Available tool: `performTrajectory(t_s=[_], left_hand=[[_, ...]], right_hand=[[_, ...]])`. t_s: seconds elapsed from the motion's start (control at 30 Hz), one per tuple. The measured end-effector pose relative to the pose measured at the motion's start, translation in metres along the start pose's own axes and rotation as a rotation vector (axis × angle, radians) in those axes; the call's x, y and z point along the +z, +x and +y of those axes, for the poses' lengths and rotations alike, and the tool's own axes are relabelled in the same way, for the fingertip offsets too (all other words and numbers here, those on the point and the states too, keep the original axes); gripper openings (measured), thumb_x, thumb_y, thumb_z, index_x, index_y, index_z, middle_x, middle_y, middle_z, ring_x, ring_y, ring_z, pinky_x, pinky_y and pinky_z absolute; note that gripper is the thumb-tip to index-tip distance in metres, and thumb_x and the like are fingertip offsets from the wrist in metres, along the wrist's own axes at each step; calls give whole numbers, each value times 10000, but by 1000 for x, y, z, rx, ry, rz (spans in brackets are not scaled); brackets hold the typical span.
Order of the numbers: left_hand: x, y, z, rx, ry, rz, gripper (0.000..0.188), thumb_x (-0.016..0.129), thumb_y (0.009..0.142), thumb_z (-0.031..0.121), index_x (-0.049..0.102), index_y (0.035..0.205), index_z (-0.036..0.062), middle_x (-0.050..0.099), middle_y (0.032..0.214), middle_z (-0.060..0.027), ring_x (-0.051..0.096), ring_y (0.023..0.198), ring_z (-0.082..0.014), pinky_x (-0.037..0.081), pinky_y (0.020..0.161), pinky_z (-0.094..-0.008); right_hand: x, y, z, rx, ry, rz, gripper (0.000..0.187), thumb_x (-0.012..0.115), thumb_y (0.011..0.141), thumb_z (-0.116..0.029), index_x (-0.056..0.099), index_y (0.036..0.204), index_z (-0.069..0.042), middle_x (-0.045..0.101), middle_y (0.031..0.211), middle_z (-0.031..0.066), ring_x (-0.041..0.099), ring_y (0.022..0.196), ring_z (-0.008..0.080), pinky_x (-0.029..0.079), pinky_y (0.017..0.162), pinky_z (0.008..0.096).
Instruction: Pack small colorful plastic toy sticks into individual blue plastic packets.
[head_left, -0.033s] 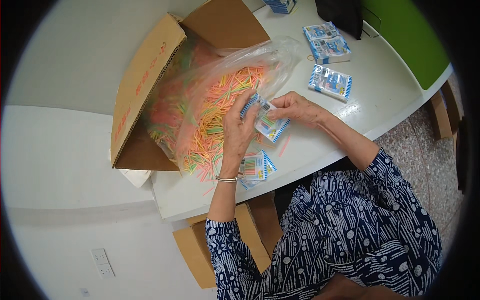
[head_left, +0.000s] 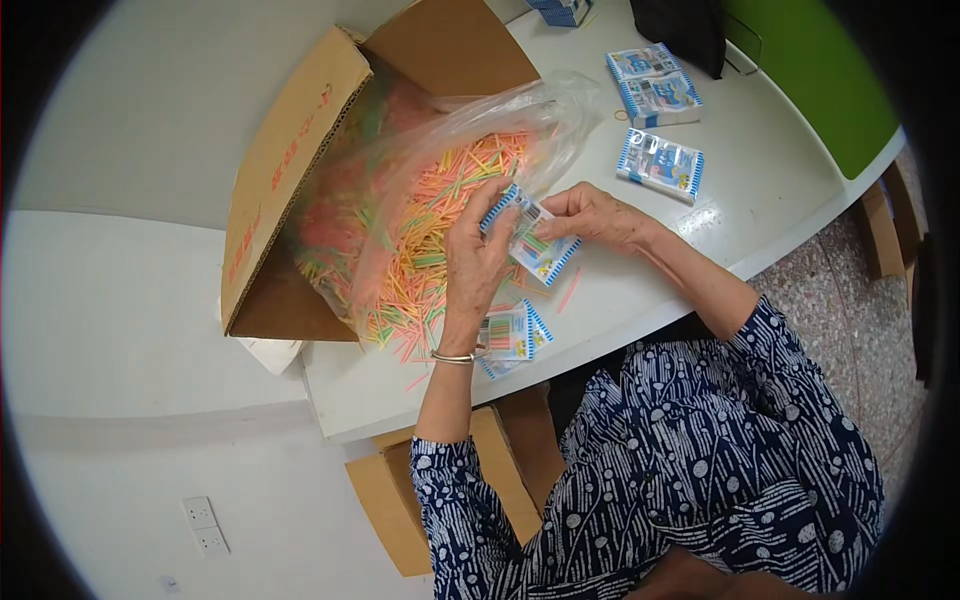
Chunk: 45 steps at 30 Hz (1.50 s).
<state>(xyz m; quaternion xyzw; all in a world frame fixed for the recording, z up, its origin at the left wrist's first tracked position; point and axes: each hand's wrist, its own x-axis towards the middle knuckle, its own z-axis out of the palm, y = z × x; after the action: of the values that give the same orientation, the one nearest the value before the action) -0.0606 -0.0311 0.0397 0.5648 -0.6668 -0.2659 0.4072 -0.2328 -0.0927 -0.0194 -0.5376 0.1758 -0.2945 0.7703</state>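
Observation:
Between both hands is a small blue-and-white packet with a clear window showing pastel sticks. My left hand grips its upper left end, thumb against the front. On its right edge my right hand pinches with thumb and bent fingers. Beneath and left of the hands, a heap of thin pink, yellow, orange and green sticks spills from a clear plastic bag. A few more filled packets lie overlapped on the table beside my left wrist.
An open cardboard box lies tipped on the white table, the bag inside it. Bundled packets and a single stack of packets sit at the right, near a black bag. Another carton stands below the table edge.

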Motion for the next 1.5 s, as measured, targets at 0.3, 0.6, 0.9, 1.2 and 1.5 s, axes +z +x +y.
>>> performTrajectory(t_s=[0.3, 0.6, 0.9, 1.2, 1.5], left_hand=[[3, 4, 10, -43, -153, -122, 354, 621, 821, 47, 498, 1147, -17, 637, 928, -102, 606, 855, -131, 484, 734, -260], [13, 2, 17, 18, -146, -100, 305, 636, 814, 63, 530, 1094, 2, 621, 892, -89, 577, 774, -110, 473, 669, -243], [-5, -14, 17, -35, -73, -110, 302, 663, 791, 86, 545, 1058, 9, 606, 853, -72, 575, 755, -109, 472, 657, -255], [-54, -126, -25, -407, -115, 154, 402, 679, 787, 95, 497, 1123, -32, 551, 1088, -151, 551, 990, -201, 440, 840, -310], [7, -99, -6, 148, 764, 6, 685, 755, 691, 346, 471, 1190, -28, 401, 1286, -225, 354, 1200, -383, 257, 966, -507]], right_hand=[[-1, -6, -11, 62, -109, -17, 247, 716, 781, -153, 685, 941, 32, 690, 828, 53, 607, 724, 61, 476, 667, 208], [-2, -14, -14, 157, -79, -111, 266, 751, 765, -215, 689, 865, 24, 696, 806, 81, 629, 681, 82, 482, 610, 211], [2, -19, -22, 9, -366, -75, 335, 725, 767, -297, 688, 871, 20, 696, 815, 89, 631, 749, 129, 481, 660, 261], [-94, -73, -22, -213, -1572, 759, 379, 666, 801, -280, 625, 1058, -6, 585, 1102, 138, 503, 1053, 303, 406, 904, 404], [-113, -70, -10, -173, -1419, 733, 394, 675, 787, -277, 620, 1053, 9, 558, 1035, 135, 482, 1044, 305, 392, 910, 410]])
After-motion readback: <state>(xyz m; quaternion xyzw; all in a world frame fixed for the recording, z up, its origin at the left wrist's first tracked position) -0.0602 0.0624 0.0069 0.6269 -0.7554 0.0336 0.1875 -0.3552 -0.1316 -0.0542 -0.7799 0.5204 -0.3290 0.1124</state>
